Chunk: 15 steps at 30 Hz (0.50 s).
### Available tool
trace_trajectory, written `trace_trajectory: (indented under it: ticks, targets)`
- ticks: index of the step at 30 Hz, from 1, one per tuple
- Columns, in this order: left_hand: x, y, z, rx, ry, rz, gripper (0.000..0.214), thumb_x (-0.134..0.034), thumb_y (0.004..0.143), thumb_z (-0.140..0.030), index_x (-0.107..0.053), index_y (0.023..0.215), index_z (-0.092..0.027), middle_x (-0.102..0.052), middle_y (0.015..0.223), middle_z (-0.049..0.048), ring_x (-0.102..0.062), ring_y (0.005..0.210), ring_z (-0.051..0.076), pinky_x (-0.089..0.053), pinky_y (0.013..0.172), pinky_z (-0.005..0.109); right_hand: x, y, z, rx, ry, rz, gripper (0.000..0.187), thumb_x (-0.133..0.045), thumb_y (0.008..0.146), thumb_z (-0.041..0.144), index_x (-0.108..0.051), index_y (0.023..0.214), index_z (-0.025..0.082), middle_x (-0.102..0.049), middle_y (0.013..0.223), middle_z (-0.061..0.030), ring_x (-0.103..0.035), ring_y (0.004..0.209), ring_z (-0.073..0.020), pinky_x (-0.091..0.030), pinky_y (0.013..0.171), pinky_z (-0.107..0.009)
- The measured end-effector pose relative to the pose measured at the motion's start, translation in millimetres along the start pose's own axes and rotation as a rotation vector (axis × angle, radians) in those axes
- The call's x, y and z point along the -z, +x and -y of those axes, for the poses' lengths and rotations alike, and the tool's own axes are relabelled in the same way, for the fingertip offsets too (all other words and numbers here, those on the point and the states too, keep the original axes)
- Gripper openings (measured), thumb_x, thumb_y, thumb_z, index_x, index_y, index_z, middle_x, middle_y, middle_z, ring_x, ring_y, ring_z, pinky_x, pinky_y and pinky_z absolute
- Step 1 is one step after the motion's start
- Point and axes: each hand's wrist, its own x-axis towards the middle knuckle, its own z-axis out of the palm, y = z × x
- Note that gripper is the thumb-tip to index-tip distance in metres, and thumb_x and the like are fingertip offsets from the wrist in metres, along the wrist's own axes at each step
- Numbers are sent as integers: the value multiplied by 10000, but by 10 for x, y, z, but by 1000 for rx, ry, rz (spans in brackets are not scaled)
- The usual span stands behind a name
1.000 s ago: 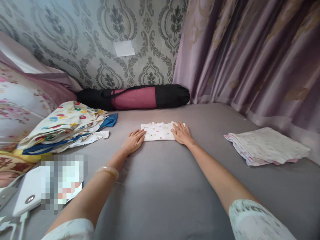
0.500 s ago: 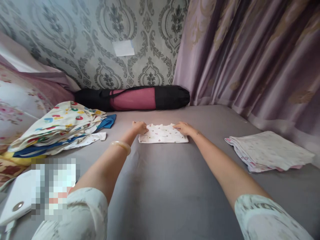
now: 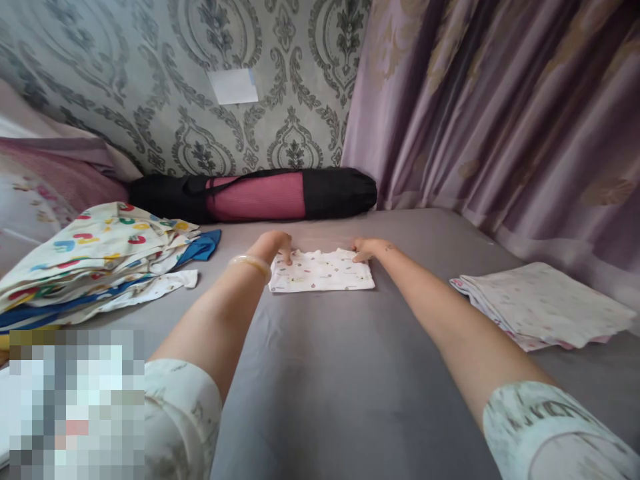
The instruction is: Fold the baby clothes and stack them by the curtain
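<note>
On my side of the long bag [image 3: 255, 197]: I see the small printed cloth [image 3: 323, 273] folded flat on the grey sheet [image 3: 310, 400], its long edges roughly in line with the bag, probably so both far corners come equally to hand.
Left hand [image 3: 281, 247]: at the cloth's left corner nearest the bag, thumb pointing down onto fabric, fingers curled; I cannot tell whether they close in a pinch.
Right hand [image 3: 364, 248]: at the right corner nearest the bag, bent likewise, its closing hidden from me too. One hand per corner, I judge, keeps the cloth even.
Clothes heap [image 3: 115, 243]: nearer me than the bag's left end, loose, perhaps apart for working room.
Folded stack [image 3: 545, 300]: right of the bag and nearer me, flat, likely to keep its layers neat.
</note>
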Motion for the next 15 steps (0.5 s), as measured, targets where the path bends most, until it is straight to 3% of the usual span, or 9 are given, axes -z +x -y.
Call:
trace_trajectory:
  ticks: [2,6,8,12,15]
  targets:
    - [27,-2,27,41,29,141,597,-793,452,-561,-756,953,-238,-736,815,94,-664,868,310,-493,809,371,46,10,4,-13,-11,155,297,-822,649,320,-753,929,252,-741,922,-39,-687,852,-217,-514,789,-316]
    - [75,-85,115,126,8,317,567,-813,414,-473,-760,921,-225,-742,886,116,-665,871,322,-495,794,382,140,-24,65,-25,-15,249,263,-801,680,282,-753,935,235,-738,947,-63,-676,931,-245,-501,825,-336]
    - [65,-160,152,105,-15,294,540,-791,438,-478,-754,915,-229,-741,927,118,-669,852,308,-500,768,367,155,-83,101,-28,-17,235,234,-779,695,258,-750,926,231,-732,982,-72,-667,966,-258,-497,841,-346]
    - [-47,-375,104,109,-16,136,463,-719,546,-468,-718,943,-231,-735,935,86,-664,808,246,-485,749,314,107,-304,146,-21,-2,120,284,-709,736,209,-714,1020,194,-671,1162,-119,-609,1086,-277,-475,867,-340]
    - [-145,-586,-34,161,7,0,409,-665,639,-427,-670,995,-225,-724,938,63,-643,883,252,-443,837,365,43,-520,147,-9,42,18,342,-619,802,196,-640,1143,208,-652,1197,-99,-607,1075,-238,-465,842,-300]
